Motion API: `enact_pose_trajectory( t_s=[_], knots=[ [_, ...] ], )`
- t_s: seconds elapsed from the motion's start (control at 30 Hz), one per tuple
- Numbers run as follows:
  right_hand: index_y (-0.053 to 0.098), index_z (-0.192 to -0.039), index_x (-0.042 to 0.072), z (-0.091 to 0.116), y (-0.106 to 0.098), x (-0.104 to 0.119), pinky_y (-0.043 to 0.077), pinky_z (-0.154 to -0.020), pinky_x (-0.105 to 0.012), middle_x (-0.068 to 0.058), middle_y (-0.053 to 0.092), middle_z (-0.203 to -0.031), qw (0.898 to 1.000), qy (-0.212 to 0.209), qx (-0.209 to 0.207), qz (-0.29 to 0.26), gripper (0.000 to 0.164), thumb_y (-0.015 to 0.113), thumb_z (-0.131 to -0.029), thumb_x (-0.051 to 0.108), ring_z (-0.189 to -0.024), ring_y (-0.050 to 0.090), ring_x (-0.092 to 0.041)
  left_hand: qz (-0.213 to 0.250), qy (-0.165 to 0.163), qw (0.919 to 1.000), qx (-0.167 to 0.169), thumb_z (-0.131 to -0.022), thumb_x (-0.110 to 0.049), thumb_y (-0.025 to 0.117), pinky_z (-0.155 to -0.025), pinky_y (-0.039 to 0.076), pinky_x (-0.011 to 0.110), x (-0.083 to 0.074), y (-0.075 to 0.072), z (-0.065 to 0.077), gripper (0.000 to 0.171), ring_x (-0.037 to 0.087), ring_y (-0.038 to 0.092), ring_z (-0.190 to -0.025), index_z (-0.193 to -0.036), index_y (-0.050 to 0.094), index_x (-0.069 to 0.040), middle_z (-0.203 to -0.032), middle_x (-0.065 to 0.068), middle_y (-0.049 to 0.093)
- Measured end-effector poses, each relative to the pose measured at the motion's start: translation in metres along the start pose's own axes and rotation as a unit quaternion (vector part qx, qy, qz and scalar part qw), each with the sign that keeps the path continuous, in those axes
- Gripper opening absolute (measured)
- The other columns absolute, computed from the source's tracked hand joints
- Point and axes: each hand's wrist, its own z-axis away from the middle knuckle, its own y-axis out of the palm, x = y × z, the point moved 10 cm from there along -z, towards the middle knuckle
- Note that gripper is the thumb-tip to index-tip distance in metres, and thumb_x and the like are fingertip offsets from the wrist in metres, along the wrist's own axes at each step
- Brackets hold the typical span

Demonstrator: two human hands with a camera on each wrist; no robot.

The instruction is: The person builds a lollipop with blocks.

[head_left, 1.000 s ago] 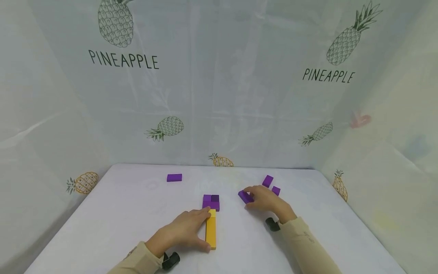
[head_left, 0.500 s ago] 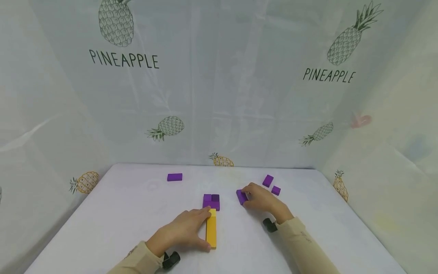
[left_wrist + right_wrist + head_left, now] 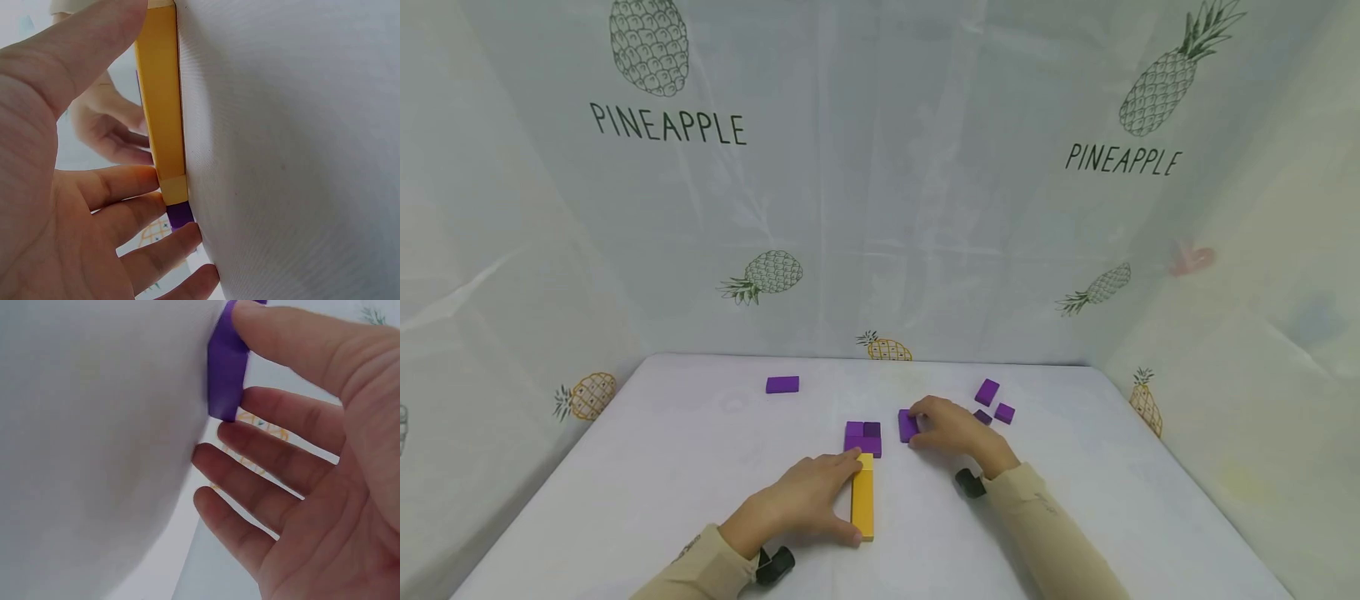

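My left hand (image 3: 805, 504) rests at the table's near middle, spanning a long yellow block (image 3: 862, 504) from its left side. The thumb is at the near end, and the fingertips (image 3: 150, 178) touch around a small yellow block (image 3: 174, 190) at the far end. Touching that end is a purple group (image 3: 863, 446) of small blocks, one darker than the others. To the right, my right hand (image 3: 951, 429) pinches a purple block (image 3: 907, 427) between thumb and index finger, low at the table. Its other fingers are extended in the right wrist view, and the thumb covers part of the block.
A purple block (image 3: 782, 384) lies at the back left. Behind the right hand are a purple block (image 3: 987, 392), a small purple one (image 3: 1004, 413) and a dark one (image 3: 982, 417), partly hidden. Pineapple-print cloth (image 3: 895, 208) closes off the back and sides of the white table (image 3: 662, 450).
My right hand has moved left with the purple block, toward the purple group, turning it straighter. A dark block has come into sight behind it. The left hand stays in place.
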Motion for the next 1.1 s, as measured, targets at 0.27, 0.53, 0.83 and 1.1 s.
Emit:
enact_pose_trajectory(
  t_s=[0.27,0.53,0.83,1.1],
  knots=[
    [0.063,-0.12,0.008,-0.009,0.008,0.016,0.041,-0.102,-0.043,-0.005,0.062,-0.12,1.0,-0.029,0.008,0.002,0.044,0.074,-0.083,0.027,-0.116,0.054,-0.025,0.006,0.001,1.0,0.005,-0.066,-0.073,0.069,-0.105,0.033,0.055,0.001,0.002,0.0,0.098,0.028,0.04,-0.133,-0.142,0.045,-0.015,-0.153,0.003,0.033],
    [0.063,-0.121,0.008,-0.016,0.013,0.023,0.041,-0.102,-0.041,-0.004,0.062,-0.12,0.999,-0.037,0.012,0.006,0.044,0.074,-0.083,0.027,-0.115,0.055,-0.023,0.003,0.0,1.0,0.004,-0.065,-0.074,0.069,-0.104,0.034,0.054,0.002,0.002,-0.002,0.098,0.027,0.041,-0.132,-0.141,0.046,-0.016,-0.152,0.002,0.034],
    [0.062,-0.122,0.008,-0.016,0.015,0.029,0.041,-0.102,-0.043,-0.006,0.062,-0.122,0.999,-0.037,0.018,0.005,0.044,0.073,-0.084,0.026,-0.117,0.054,-0.025,0.0,0.001,1.0,0.001,-0.064,-0.074,0.068,-0.104,0.035,0.053,0.002,0.003,-0.002,0.099,0.027,0.041,-0.132,-0.141,0.046,-0.016,-0.152,0.002,0.034],
    [0.062,-0.123,0.009,-0.017,0.014,0.028,0.04,-0.103,-0.042,-0.004,0.061,-0.124,0.999,-0.036,0.016,0.009,0.044,0.073,-0.084,0.027,-0.118,0.054,-0.023,-0.002,0.006,1.0,0.0,-0.065,-0.075,0.067,-0.104,0.035,0.053,0.0,0.001,-0.001,0.099,0.028,0.041,-0.132,-0.141,0.046,-0.015,-0.152,0.003,0.034]
  ],
)
